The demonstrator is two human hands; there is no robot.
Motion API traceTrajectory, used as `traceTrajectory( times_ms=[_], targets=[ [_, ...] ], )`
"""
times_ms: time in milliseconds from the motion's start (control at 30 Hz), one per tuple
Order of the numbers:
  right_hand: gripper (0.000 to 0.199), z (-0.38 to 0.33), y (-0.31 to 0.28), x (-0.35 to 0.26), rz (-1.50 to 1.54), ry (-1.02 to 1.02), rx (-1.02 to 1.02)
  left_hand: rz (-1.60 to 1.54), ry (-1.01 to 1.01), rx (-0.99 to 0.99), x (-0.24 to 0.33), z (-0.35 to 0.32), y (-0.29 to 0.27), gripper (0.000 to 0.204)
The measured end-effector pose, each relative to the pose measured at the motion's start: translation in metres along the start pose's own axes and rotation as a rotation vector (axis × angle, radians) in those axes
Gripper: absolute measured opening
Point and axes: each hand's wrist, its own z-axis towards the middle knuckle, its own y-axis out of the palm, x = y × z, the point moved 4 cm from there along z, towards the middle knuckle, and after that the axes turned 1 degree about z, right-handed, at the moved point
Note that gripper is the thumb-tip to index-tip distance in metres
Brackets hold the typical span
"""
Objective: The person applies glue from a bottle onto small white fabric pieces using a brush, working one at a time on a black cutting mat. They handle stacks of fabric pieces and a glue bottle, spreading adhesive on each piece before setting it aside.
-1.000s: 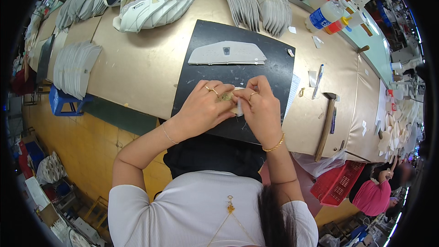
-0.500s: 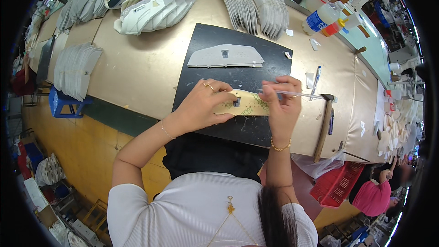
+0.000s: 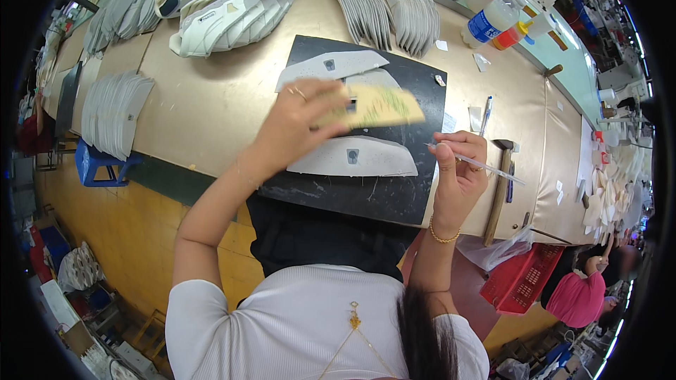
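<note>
My left hand [image 3: 299,116], a little blurred, grips a pale yellow template [image 3: 387,107] with green marks and a small cut-out. The template is lifted over the black board [image 3: 278,186]. Just nearer to me lies a flat grey shoe piece [image 3: 384,157] with a dark mark at its middle. Beyond the template another grey shoe piece [image 3: 352,65] lies aslant, overlapping more grey material partly hidden under the template. Off the board's right side, my right hand [image 3: 461,172] is closed around a thin clear pen [image 3: 503,174], its tip pointing left.
A hammer [image 3: 498,193] and a blue-white pen [image 3: 486,115] lie at right. Bottles [image 3: 491,24] stand far right. Stacks of grey pieces [image 3: 408,14] and white shoe uppers [image 3: 232,10] line the back. A blue stool [image 3: 105,163] and red crate [image 3: 520,278] flank the table.
My left hand has lifted the template up and away from me, uncovering the near grey piece. My right hand has drawn back to the right with the pen. The far grey piece now lies turned.
</note>
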Motion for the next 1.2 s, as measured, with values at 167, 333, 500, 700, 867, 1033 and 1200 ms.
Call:
traceTrajectory(
  times_ms=[167,333,500,700,867,1033,1200],
  targets=[
    [0.009,-0.002,0.000,0.006,0.016,0.051,0.004,-0.067,0.041,-0.162,0.033,-0.035,0.015,0.034],
    [0.009,-0.002,0.007,0.006,0.003,0.062,-0.046,-0.076,0.012,-0.167,0.033,-0.042,0.015,0.033],
    [0.009,-0.004,0.007,0.008,-0.005,0.069,-0.045,-0.059,0.008,-0.168,0.035,-0.044,0.015,0.033],
    [0.009,-0.006,0.011,0.008,-0.016,0.068,-0.080,-0.063,0.009,-0.162,0.033,-0.045,0.014,0.033],
    [0.010,-0.009,0.018,0.010,0.033,0.090,-0.121,-0.057,0.017,-0.154,0.033,-0.045,0.014,0.032],
    [0.010,-0.011,0.038,0.014,-0.051,0.154,-0.182,-0.053,0.017,-0.153,0.034,-0.045,0.015,0.032],
    [0.011,-0.006,0.063,0.017,-0.244,0.074,-0.350,0.008,0.029,-0.174,0.035,-0.046,0.016,0.028]
  ],
)
